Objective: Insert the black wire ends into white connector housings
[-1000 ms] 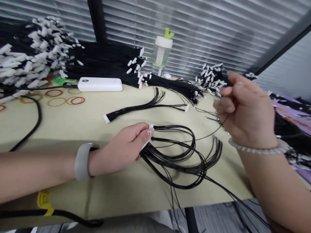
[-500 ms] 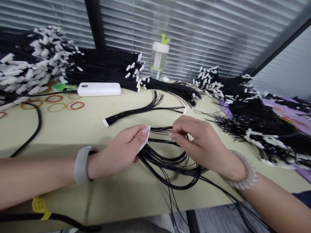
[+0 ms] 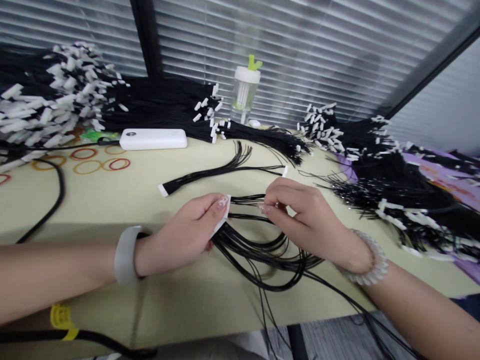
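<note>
My left hand (image 3: pixel 193 225) is closed on a white connector (image 3: pixel 224 216), its thumb pressed on the front face. Black wires (image 3: pixel 258 252) run out of that connector to the right and droop in loops over the table. With finger and thumb pinched together, my right hand (image 3: pixel 300 212) grips a few thin wires (image 3: pixel 247 200) a short way from the connector; the pinched part is hidden behind the fingers. Just behind both hands lies a short wire harness (image 3: pixel 202 173) with a white connector at its left end and a smaller one at its right.
Piles of black wires with white connectors lie at back left (image 3: pixel 71 90) and right (image 3: pixel 397 185). A white power bank (image 3: pixel 153 139), rubber bands (image 3: pixel 87 165) and a clear bottle (image 3: pixel 245 92) stand or lie along the back. A black cable (image 3: pixel 56 200) curves at left.
My right hand has shifted very slightly left, and the wire loops below it have moved a little with it. My left hand keeps its hold on the connector.
</note>
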A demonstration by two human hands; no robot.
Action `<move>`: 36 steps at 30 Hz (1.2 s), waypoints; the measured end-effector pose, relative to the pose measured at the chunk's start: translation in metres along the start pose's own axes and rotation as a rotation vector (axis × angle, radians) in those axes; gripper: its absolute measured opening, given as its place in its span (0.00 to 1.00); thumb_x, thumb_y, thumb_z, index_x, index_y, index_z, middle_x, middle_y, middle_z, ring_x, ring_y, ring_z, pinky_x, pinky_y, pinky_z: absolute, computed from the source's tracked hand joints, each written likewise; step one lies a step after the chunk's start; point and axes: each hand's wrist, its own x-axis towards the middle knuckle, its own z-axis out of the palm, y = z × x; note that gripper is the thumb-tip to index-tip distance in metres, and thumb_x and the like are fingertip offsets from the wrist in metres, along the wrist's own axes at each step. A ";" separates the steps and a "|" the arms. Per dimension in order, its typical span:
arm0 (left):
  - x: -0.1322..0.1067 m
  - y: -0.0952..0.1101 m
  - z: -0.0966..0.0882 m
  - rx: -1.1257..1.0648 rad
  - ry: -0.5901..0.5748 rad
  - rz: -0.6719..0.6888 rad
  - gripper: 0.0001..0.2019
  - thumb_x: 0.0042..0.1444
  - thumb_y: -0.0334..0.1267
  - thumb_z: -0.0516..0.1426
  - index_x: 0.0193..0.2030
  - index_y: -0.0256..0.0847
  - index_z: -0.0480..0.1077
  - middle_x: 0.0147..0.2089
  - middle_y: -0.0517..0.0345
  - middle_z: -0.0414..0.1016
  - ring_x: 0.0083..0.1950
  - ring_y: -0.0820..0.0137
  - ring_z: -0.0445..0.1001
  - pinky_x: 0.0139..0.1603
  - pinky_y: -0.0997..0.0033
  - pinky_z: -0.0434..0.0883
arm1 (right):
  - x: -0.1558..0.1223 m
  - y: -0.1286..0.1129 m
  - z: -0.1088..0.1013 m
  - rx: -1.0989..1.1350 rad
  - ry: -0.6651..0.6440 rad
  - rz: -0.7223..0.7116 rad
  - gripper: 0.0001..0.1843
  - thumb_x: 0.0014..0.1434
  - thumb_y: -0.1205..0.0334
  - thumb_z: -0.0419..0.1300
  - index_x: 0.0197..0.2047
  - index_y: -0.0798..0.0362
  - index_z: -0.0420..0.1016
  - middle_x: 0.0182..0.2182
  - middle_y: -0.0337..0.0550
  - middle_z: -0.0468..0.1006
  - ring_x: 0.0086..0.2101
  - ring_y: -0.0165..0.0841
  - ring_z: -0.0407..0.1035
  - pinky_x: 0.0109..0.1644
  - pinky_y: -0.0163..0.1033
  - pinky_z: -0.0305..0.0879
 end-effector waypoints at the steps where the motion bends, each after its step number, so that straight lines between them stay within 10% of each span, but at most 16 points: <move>1: 0.000 0.000 0.000 0.011 -0.001 0.002 0.17 0.57 0.50 0.41 0.26 0.40 0.56 0.20 0.66 0.55 0.19 0.79 0.58 0.19 0.79 0.60 | 0.000 0.000 0.000 0.005 -0.003 0.003 0.06 0.54 0.68 0.51 0.26 0.56 0.63 0.25 0.39 0.65 0.28 0.24 0.59 0.31 0.31 0.57; 25: -0.002 0.003 0.001 0.264 -0.050 0.120 0.14 0.57 0.45 0.43 0.25 0.39 0.57 0.22 0.65 0.55 0.23 0.76 0.56 0.23 0.76 0.56 | -0.004 -0.004 0.026 -0.166 -0.024 -0.098 0.09 0.58 0.67 0.46 0.33 0.56 0.66 0.27 0.41 0.66 0.29 0.26 0.59 0.32 0.31 0.56; 36: 0.000 0.001 0.002 0.112 0.049 0.021 0.14 0.57 0.48 0.43 0.27 0.40 0.57 0.20 0.67 0.56 0.19 0.78 0.58 0.20 0.78 0.59 | -0.006 -0.006 -0.008 -0.295 0.120 -0.189 0.12 0.49 0.55 0.59 0.26 0.54 0.62 0.25 0.41 0.65 0.28 0.28 0.59 0.30 0.34 0.56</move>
